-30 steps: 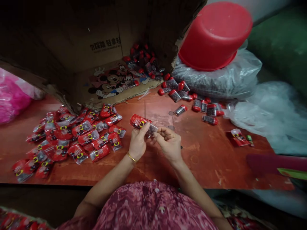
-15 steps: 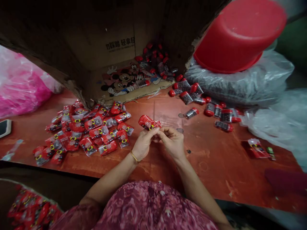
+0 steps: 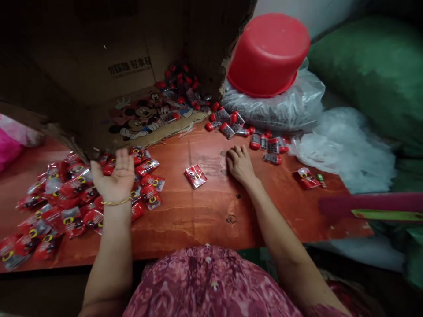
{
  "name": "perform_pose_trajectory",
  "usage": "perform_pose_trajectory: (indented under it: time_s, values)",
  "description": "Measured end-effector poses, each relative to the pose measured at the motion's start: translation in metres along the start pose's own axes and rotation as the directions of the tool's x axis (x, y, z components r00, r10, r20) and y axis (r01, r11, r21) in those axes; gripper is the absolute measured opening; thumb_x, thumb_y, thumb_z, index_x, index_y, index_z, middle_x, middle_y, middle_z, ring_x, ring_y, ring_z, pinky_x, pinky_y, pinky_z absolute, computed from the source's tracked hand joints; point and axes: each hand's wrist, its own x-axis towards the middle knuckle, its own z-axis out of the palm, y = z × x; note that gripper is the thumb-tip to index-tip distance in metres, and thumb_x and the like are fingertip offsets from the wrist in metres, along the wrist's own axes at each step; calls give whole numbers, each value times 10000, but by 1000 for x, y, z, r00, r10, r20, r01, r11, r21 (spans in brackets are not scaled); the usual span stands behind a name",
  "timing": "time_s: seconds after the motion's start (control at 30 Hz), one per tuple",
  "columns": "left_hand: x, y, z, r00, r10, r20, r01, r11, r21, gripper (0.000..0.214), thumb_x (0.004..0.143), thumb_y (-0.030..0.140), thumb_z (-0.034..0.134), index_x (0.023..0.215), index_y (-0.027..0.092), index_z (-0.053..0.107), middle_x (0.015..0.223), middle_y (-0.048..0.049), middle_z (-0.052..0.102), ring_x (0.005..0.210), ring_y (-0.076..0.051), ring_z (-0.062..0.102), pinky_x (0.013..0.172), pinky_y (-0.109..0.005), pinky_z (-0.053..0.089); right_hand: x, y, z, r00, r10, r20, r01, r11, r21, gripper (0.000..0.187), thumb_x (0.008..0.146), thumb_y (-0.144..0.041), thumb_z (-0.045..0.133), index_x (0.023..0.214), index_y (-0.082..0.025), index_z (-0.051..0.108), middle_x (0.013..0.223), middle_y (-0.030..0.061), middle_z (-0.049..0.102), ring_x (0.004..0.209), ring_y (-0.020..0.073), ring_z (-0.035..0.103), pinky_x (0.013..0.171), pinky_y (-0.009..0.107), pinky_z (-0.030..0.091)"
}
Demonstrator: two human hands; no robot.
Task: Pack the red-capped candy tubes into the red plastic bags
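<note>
My left hand (image 3: 116, 178) is open, palm up and fingers stretched, over a pile of small red printed packets (image 3: 73, 220); nothing lies in it. On the table to my right, my right hand (image 3: 240, 166) has its fingers curled down. Whatever is under those fingers is hidden. Between my hands lies a flat red printed wrapper stack (image 3: 195, 176). Beyond my right hand are several small clear bottles (image 3: 272, 158) with dark contents and red caps.
A large cardboard box (image 3: 132, 132) lies with its opening toward me, with more red-capped bottles (image 3: 181, 81) inside. A red tub (image 3: 269, 57) sits upside down on a filled plastic bag (image 3: 274, 110). Crumpled clear plastic (image 3: 346, 149) and a red packet (image 3: 307, 178) are at right.
My hands have moved apart, and the left has let go of the red packet over the pile. My right hand now covers where a lone bottle lay. The view has shifted right.
</note>
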Motion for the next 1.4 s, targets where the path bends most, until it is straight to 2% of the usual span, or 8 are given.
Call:
perform_pose_trajectory:
  time_s: [0.1,0.2,0.33,0.53,0.7,1.0,1.13,1.4]
  values:
    - [-34,-35,16,982,-109,156,53,944,325,307,700,465,591,793,179,651,918,-66,685,980,-201,605,887,-350,450,-42,-6,-6,999,-24,26,23,999,47,339,829,-249,395,1096,-132,569,1273,154,489,1267,326,317,977,554,307]
    - [-58,-75,28,895,-87,438,-298,614,731,291,577,366,728,814,201,696,1010,-99,672,1079,-277,550,987,-435,345,-82,-15,-15,1000,-21,7,20,995,94,367,793,-290,450,1123,-169,556,1320,132,453,1301,340,270,975,599,287]
    - [-58,-101,26,748,-136,649,-640,110,761,359,562,380,748,898,265,700,1239,-90,563,1281,-348,322,1045,-539,163,-110,-30,-21,989,48,-143,-25,988,155,356,800,-341,479,1109,-184,561,1306,141,470,1313,321,274,998,583,273]
    - [-44,-107,20,736,-198,647,-671,-91,736,198,761,341,579,904,283,703,1167,-91,612,1230,-323,410,995,-545,237,-99,-60,-23,954,83,-290,1,961,277,257,801,-301,490,986,-172,615,1203,144,563,1271,301,362,1010,538,288]
    - [-50,-112,25,762,-105,639,-639,36,768,213,747,357,593,908,274,704,1188,-97,596,1219,-310,432,1013,-534,233,-78,-90,-21,946,216,-243,-51,837,545,208,821,-300,479,909,-195,635,942,90,668,930,215,597,870,395,441]
    - [-80,-103,33,816,10,579,-506,499,704,286,693,356,646,945,233,699,1182,-74,606,1143,-238,512,987,-363,355,-42,-124,-23,914,387,121,-210,197,958,238,745,-409,556,734,-172,577,671,-10,583,605,107,525,606,230,446]
    - [-93,-91,35,874,-183,450,-286,555,781,403,681,483,624,938,179,684,926,-58,696,910,-219,616,790,-292,459,-46,-123,-29,911,411,37,-160,269,950,244,777,-395,510,697,-169,558,593,-31,512,546,94,461,550,219,403]
    - [-115,-95,49,782,-570,253,320,715,621,412,511,468,754,744,143,657,688,-25,673,633,-122,609,594,-217,457,-64,-118,-28,918,378,-123,-85,488,869,276,844,-333,432,623,-179,493,566,-38,451,546,85,421,530,202,353]
